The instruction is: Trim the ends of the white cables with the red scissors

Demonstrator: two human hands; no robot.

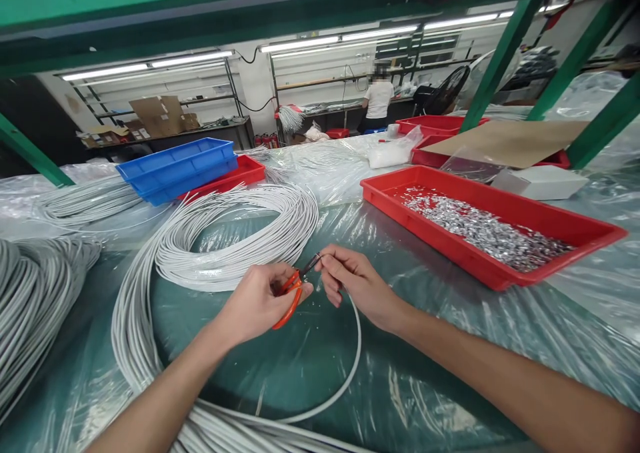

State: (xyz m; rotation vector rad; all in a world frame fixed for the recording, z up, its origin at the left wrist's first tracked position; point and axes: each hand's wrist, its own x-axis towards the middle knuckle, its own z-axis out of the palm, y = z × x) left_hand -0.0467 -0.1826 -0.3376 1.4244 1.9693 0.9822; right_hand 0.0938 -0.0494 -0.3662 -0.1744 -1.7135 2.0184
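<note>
White cable (359, 346) is pinched in the right hand (361, 283) while the left hand (259, 301) grips an orange-handled tool (299, 282).

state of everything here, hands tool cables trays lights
Orange-handled tool: held, jaw gap unclear
Single cable: curved
Left hand: closed around the tool
Right hand: pinching the cable near its end
Cable bundle: coiled
Long red tray: uncovered, partly filled with metal pieces
Blue tray: overlapping another red tray
Lights: lit
</note>
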